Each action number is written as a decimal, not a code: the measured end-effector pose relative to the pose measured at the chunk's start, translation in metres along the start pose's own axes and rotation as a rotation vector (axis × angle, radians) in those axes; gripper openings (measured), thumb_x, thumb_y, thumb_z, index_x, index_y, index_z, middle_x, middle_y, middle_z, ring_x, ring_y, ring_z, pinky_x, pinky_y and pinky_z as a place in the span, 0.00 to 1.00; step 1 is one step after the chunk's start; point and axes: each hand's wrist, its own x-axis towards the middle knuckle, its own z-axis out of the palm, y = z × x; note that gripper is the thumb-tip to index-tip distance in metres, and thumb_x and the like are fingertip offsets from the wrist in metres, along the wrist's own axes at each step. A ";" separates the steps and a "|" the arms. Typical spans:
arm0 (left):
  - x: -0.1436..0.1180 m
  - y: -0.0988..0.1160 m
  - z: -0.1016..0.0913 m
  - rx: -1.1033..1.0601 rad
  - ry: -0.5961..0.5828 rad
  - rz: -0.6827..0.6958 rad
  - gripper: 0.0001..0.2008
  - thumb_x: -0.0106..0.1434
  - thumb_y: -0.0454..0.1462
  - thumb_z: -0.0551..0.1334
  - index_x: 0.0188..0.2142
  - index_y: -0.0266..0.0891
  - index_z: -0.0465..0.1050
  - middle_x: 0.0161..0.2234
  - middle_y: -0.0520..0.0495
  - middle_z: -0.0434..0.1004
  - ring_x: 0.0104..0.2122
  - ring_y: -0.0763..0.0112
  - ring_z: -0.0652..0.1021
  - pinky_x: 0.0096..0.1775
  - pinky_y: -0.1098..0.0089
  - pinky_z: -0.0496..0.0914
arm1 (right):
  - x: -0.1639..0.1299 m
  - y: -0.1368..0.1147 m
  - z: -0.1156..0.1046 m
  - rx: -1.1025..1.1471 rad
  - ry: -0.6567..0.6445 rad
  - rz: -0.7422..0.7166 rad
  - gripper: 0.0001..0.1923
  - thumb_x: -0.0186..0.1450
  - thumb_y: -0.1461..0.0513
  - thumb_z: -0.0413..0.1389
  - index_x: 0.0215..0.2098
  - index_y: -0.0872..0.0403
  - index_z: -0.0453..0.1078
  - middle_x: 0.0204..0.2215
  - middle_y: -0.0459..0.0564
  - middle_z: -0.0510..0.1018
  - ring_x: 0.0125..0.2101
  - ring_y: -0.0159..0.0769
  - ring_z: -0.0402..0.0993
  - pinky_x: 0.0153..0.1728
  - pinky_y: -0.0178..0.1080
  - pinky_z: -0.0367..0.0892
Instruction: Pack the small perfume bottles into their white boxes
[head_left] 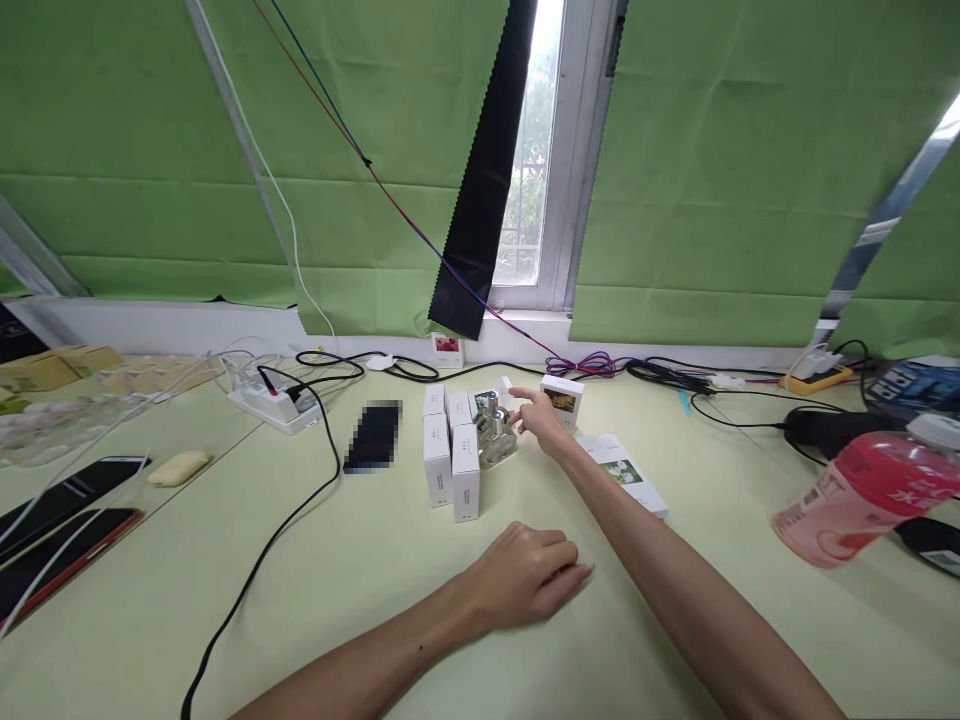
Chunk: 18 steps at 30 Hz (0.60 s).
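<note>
My right hand [538, 420] reaches over a cluster of small glass bottles with silver caps [496, 440]. Its index finger is stretched out and the fingers are apart. The fingertips are close to the caps and to a small white box [505, 386] behind them; whether they touch is unclear. My left hand [525, 575] rests on the table nearer to me, fingers curled, holding nothing visible. Left of the bottles stand several upright white boxes [465, 475]. Just behind my right wrist is a white box with a yellow-flower picture [562, 400]. Partly covered by my forearm lies a flat white box [626, 475].
A pink-labelled bottle [847, 500] stands at the right. Black cables [330, 480] cross the left side from a white power strip [277, 405]. Phones [67, 550] lie at far left. Another white box [448, 350] sits by the wall, under green blinds [390, 220].
</note>
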 end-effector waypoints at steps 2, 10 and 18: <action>0.000 0.000 0.000 -0.001 0.002 0.001 0.17 0.72 0.38 0.55 0.25 0.40 0.64 0.22 0.52 0.68 0.20 0.76 0.68 0.23 0.69 0.54 | 0.000 0.001 -0.001 -0.011 0.003 -0.008 0.36 0.52 0.73 0.46 0.59 0.59 0.70 0.58 0.60 0.73 0.28 0.30 0.77 0.20 0.31 0.67; 0.001 0.001 0.000 0.003 -0.006 0.000 0.17 0.72 0.38 0.54 0.25 0.40 0.64 0.22 0.52 0.68 0.20 0.76 0.68 0.23 0.68 0.55 | -0.003 -0.004 -0.005 -0.037 0.009 -0.123 0.33 0.55 0.74 0.46 0.57 0.59 0.71 0.65 0.60 0.63 0.27 0.26 0.76 0.20 0.30 0.70; 0.001 0.001 0.000 0.003 -0.009 0.006 0.17 0.72 0.38 0.54 0.25 0.40 0.64 0.22 0.52 0.67 0.20 0.75 0.67 0.23 0.68 0.54 | -0.006 -0.024 -0.011 -0.068 -0.005 -0.290 0.34 0.54 0.74 0.44 0.58 0.58 0.71 0.65 0.57 0.62 0.38 0.34 0.79 0.24 0.31 0.75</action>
